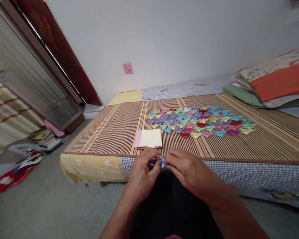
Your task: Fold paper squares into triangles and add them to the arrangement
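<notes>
The left hand (145, 168) and right hand (185, 167), both nearly closed, pinch blue paper (162, 161) beside the bed (94, 166); from it, a paper stack (150, 137) lies at eleven o'clock, folded papers (201, 125) around one-thirty.

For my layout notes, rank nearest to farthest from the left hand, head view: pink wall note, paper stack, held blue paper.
1. Held blue paper: touching the left hand, on its right.
2. Paper stack: straight ahead, on the mat.
3. Pink wall note: up on the wall, beyond the mat.
</notes>
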`<act>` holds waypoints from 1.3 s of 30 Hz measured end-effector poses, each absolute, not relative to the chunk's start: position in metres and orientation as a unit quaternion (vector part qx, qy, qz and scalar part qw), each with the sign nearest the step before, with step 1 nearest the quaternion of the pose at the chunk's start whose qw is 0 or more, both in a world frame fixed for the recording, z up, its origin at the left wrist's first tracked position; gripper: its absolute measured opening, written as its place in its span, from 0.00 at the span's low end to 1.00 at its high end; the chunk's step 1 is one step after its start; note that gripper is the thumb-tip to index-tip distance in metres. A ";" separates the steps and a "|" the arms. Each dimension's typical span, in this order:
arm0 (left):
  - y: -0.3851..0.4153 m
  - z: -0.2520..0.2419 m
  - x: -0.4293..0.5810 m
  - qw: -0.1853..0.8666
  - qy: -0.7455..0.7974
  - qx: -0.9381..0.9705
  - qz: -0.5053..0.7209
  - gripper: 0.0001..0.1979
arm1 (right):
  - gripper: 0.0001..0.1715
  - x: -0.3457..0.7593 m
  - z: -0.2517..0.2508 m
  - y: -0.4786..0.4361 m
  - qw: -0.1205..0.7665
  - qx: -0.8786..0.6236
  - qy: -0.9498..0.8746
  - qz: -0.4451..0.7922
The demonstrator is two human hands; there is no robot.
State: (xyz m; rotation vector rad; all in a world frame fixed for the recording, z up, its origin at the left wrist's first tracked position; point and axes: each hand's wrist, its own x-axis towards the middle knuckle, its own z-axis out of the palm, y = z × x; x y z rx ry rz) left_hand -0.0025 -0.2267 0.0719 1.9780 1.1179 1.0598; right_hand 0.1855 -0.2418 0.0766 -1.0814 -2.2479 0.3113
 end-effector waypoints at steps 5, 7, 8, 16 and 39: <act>-0.225 0.070 -0.003 0.351 0.420 0.732 0.407 0.07 | 0.09 0.186 0.078 -0.245 0.325 -0.415 -0.838 0.144; -0.225 0.072 -0.002 0.349 0.416 0.736 0.405 0.07 | 0.09 0.184 0.078 -0.245 0.325 -0.436 -0.827 0.141; -0.225 0.073 -0.001 0.346 0.414 0.739 0.404 0.07 | 0.09 0.183 0.077 -0.244 0.322 -0.450 -0.821 0.137; -0.228 0.074 0.002 0.327 0.418 0.746 0.403 0.07 | 0.10 0.174 0.075 -0.242 0.313 -0.524 -0.784 0.118; -0.230 0.071 0.000 0.421 0.454 0.677 0.399 0.08 | 0.11 0.166 0.075 -0.241 0.329 -0.505 -0.791 0.104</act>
